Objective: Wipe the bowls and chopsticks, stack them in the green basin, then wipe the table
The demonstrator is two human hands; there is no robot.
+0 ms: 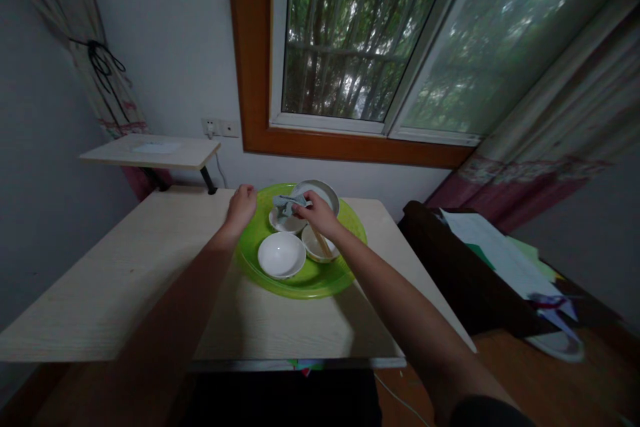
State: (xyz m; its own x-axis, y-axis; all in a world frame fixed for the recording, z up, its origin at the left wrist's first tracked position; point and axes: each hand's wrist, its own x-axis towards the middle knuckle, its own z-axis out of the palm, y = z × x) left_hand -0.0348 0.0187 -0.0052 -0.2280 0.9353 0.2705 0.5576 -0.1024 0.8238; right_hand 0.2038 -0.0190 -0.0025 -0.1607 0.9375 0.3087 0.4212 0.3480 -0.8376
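Observation:
My right hand is closed on a crumpled grey-blue cloth, held above a round green tray with a raised rim. Partly under the cloth is a small white bowl. A pair of wooden chopsticks leans in another white bowl, below my right wrist. Nearest to me on the tray stands a white bowl, with a larger pale bowl at the back. At the tray's left rim my left hand has its fingers curled; whatever they may hold is hidden.
The tray rests on a pale wooden table. A small raised shelf bears a paper at the back left. Behind the table is a window with a wooden frame. Dark furniture with papers on it stands at the right.

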